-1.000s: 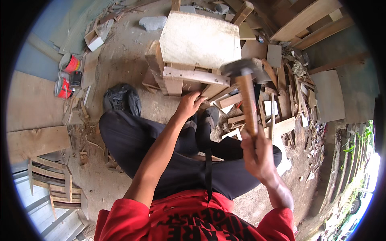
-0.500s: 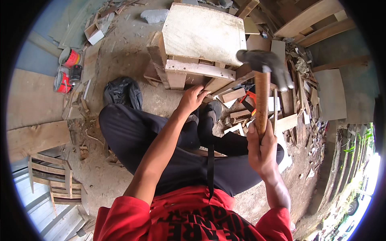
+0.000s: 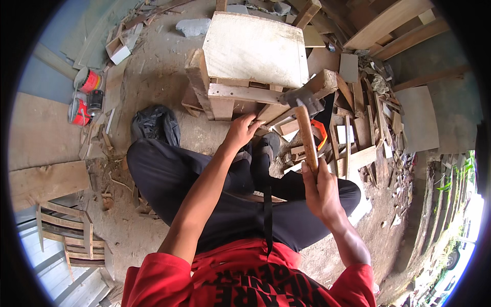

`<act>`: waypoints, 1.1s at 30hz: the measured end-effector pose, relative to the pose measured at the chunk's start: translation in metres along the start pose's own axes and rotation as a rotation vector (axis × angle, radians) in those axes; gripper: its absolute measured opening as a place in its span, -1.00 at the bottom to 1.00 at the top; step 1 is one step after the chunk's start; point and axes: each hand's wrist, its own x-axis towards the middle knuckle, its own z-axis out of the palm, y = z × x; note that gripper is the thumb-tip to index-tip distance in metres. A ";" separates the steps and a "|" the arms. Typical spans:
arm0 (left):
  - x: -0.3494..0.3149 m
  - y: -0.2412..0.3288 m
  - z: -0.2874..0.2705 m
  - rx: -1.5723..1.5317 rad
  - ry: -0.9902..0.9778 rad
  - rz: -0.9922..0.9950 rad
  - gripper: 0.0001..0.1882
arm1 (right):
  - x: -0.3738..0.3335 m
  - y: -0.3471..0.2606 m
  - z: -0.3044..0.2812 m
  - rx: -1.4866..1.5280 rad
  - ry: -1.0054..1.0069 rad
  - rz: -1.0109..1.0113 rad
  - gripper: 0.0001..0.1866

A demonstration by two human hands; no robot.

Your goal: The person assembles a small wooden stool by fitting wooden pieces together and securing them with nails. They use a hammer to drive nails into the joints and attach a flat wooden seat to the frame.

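In front of me stands a wooden chair-like frame [image 3: 255, 48] with a pale plywood panel on top. A slightly curved wooden rail [image 3: 243, 93] with small holes runs along its near side. My right hand [image 3: 322, 190] is closed round the wooden handle of a hammer [image 3: 307, 135]. The dark hammer head is by the rail's right end; whether they touch I cannot tell. Below the rail, my left hand [image 3: 240, 131] holds the near end of a wooden strip [image 3: 260, 123] that slants in under the frame. Its fingertips are partly hidden.
An orange-handled saw [image 3: 321, 134] lies right of the frame among wood offcuts [image 3: 358, 156]. A black plastic bag [image 3: 156, 124] sits left of my knee. Paint cans [image 3: 88, 82] stand at the far left, with slatted wooden pieces [image 3: 69, 227] nearer. A pale stone-like lump [image 3: 193, 27] lies behind.
The hammer has swung down and left, its head now lower beside the rail's right end. My right hand moved slightly left. My left hand stays at the strip.
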 end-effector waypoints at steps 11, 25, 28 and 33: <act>0.002 0.012 -0.003 -0.061 -0.037 -0.085 -0.61 | -0.006 -0.007 0.004 0.025 0.035 0.007 -0.77; 0.042 0.047 0.005 -0.440 -0.229 -0.221 -0.48 | 0.011 0.156 0.048 0.741 0.575 0.169 -0.87; 0.048 0.038 0.003 -0.538 -0.236 -0.246 -0.58 | 0.048 0.181 0.069 0.819 0.552 0.371 -0.66; 0.046 0.010 0.017 -0.319 -0.247 -0.046 -0.43 | 0.063 0.291 0.120 0.190 0.262 0.688 -0.40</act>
